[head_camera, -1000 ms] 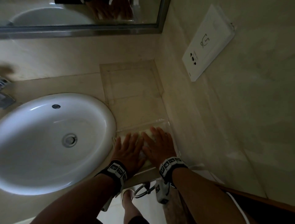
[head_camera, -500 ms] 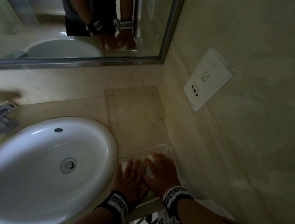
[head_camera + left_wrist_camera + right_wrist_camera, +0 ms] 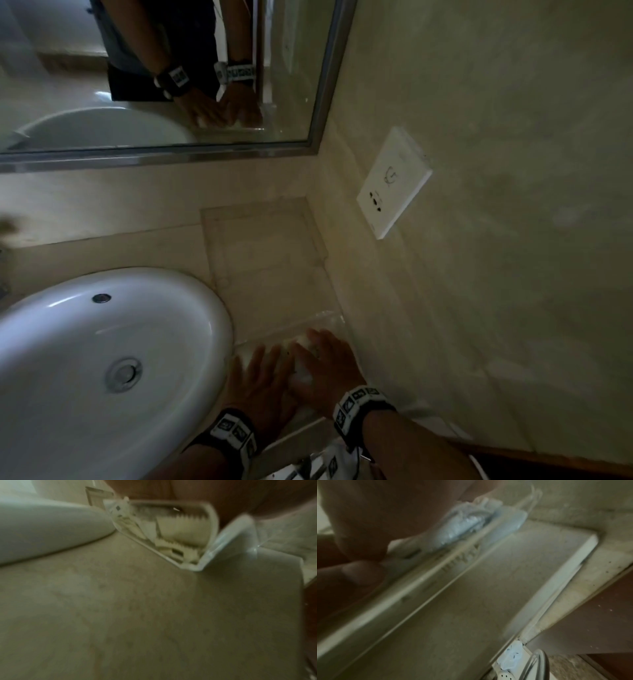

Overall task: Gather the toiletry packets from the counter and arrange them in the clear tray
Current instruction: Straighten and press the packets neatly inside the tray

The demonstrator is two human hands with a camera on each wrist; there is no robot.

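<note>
Both hands lie flat, fingers straight, on the packets [image 3: 303, 356] in the tray [image 3: 329, 317]: the left hand [image 3: 260, 380] at 9 o'clock of the pile, the right hand [image 3: 325, 363] at 3, neither grip closed on anything. I take it they press down to level the crinkly packets inside the low clear walls. The tray sits on the table [image 3: 154, 246] at 3 o'clock of the sink [image 3: 68, 342], near the wall.

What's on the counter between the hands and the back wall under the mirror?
Head view: only the clear tray, which looks empty, then bare counter up to the left hand and right hand.
</note>
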